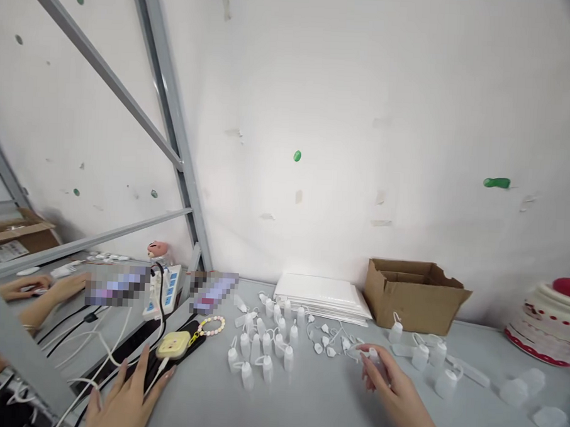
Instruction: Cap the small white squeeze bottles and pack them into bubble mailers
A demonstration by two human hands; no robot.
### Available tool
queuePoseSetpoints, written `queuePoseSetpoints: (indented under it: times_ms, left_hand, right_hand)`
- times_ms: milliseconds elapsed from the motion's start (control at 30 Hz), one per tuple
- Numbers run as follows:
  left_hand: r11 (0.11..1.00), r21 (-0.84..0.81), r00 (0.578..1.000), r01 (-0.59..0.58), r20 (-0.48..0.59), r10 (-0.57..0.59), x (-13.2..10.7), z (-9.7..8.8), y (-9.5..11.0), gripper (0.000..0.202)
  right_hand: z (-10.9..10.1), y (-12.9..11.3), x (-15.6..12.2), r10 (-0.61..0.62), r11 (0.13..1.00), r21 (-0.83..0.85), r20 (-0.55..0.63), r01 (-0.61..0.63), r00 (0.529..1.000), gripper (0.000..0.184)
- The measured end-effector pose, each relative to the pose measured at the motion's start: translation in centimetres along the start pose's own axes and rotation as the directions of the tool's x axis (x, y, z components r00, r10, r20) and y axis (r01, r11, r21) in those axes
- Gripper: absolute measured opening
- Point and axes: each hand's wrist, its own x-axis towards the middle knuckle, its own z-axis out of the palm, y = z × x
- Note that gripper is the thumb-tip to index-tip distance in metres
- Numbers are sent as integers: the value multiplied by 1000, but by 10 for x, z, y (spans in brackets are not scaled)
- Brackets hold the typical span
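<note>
My left hand (130,392) lies flat with fingers stretched on a black phone (165,353) at the table's near left, beside a yellow charger block (173,344). My right hand (384,372) is curled around a small clear plastic bottle (372,356) near the table's middle right. A cluster of several small white capped bottles (265,338) stands between my hands. Loose caps (326,346) lie just left of my right hand.
An open cardboard box (416,295) and a stack of white sheets (321,297) sit against the wall. More bottles (430,358) and clear cups (523,387) lie right. A power strip (163,290) with cables is left. Another person's hands (50,288) work beyond a grey metal frame (174,146).
</note>
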Motion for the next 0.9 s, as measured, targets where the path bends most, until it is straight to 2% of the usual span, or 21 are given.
queuePoseSetpoints:
  times_ms: [233,367,467,567,767,900]
  left_hand:
    - [995,104,1000,3,1,-3,22,-18,18,57]
    - [993,111,999,-35,-11,36,26,-14,34,57]
    - [989,146,999,-4,-50,12,24,-13,42,53]
    - [988,153,999,15,-40,-9,25,-17,46,47]
    - [998,66,1000,-2,28,0,30,-22,46,44]
    - [999,40,1000,-12,-24,12,16,-16,37,44]
  right_hand:
    - [-11,11,8,45,999,24,-138,-42,989,39]
    - [-10,12,8,31,1000,10,-125,-30,992,38]
    - [-9,12,7,18,1000,-1,-107,-19,994,36]
    - [-9,13,7,7,1000,-15,-98,-9,995,35]
    - [-11,18,9,-13,999,-47,-62,10,998,35]
    - [-11,16,8,-31,999,-35,-68,29,997,33]
